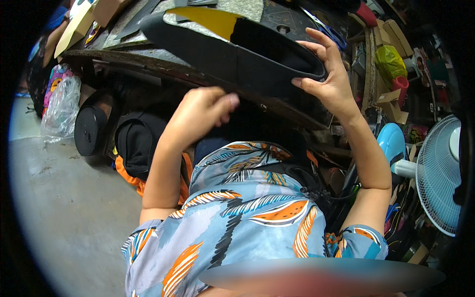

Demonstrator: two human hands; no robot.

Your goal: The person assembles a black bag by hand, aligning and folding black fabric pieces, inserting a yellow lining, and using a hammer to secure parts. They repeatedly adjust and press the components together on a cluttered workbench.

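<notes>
A long black piece (237,54), curved like a shallow trough or shoe upper, sits up at the far edge of the worktable (163,69), raised slightly off it. Its long axis runs left to right across the view, the left end tapering off to the far left, the open right end pointing right and a touch nearer.

The right hand (329,81) has that right end: fingers over the far rim, thumb pressed under the near edge, a pinch grasp that seems to steady the piece and keep its hollow side up and open to view.

The left hand (205,111) is just below the middle of the piece, fingers curled in toward the palm, thumb tip showing. Whether it grips the lower edge or some small tool, I can't tell; it sits right against the table's dark rim, apparently working along that underside.

Behind the piece, a yellow sheet (208,20) and grey cut-outs (242,7) lie flat on the table, handy as stock. Far right, a blue fan (435,173) faces in, with a yellow-green bag (388,62) and cardboard boxes (396,34) stacked beyond it. Left, under the table, a black disc (90,129) leans, and a clear plastic bag (62,106) slumps on the grey floor (64,213). Nearest is the person's patterned blue shirt (247,218).
</notes>
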